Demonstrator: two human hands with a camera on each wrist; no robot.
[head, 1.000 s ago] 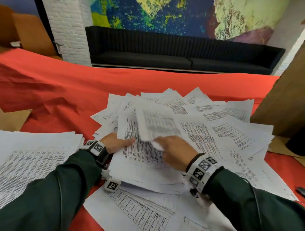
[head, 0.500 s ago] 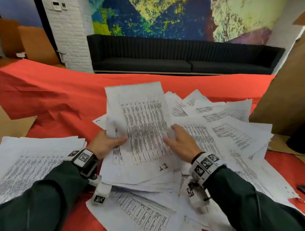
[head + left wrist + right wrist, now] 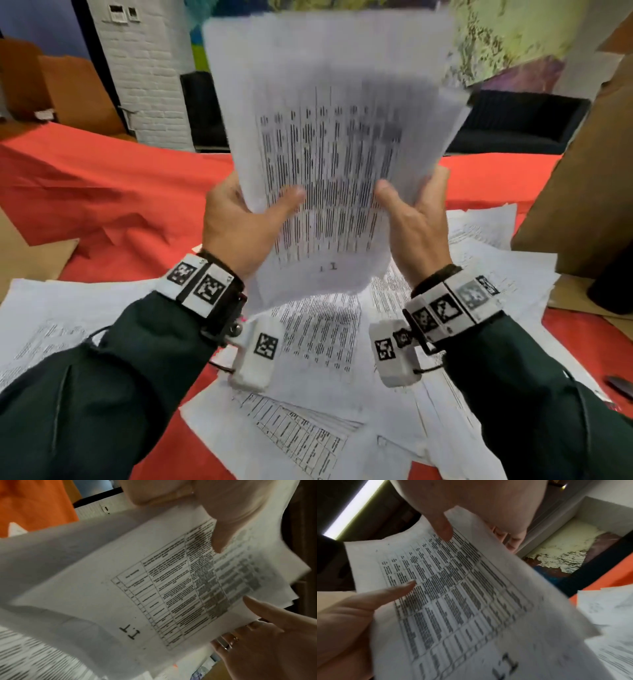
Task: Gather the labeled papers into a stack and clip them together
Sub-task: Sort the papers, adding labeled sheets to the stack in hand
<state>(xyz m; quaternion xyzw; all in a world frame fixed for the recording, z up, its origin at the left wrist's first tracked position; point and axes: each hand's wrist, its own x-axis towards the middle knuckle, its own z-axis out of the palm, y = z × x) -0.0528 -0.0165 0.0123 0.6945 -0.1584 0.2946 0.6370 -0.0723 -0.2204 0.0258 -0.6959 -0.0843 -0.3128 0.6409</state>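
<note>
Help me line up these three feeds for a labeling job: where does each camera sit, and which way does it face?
Head: worn on the head, looking forward and down at the raised papers, left hand, right hand, both sleeves.
Left wrist: on the left wrist, looking along the hand at the printed page; both thumbs show.
Right wrist: on the right wrist, facing the same page; both thumbs show.
Shared: all show the held page marked "11".

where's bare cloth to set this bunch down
Bare red cloth lies left of the left hand, beyond the left pile; another strip beyond the loose sheets. Under the held papers and right hand it is crowded.
</note>
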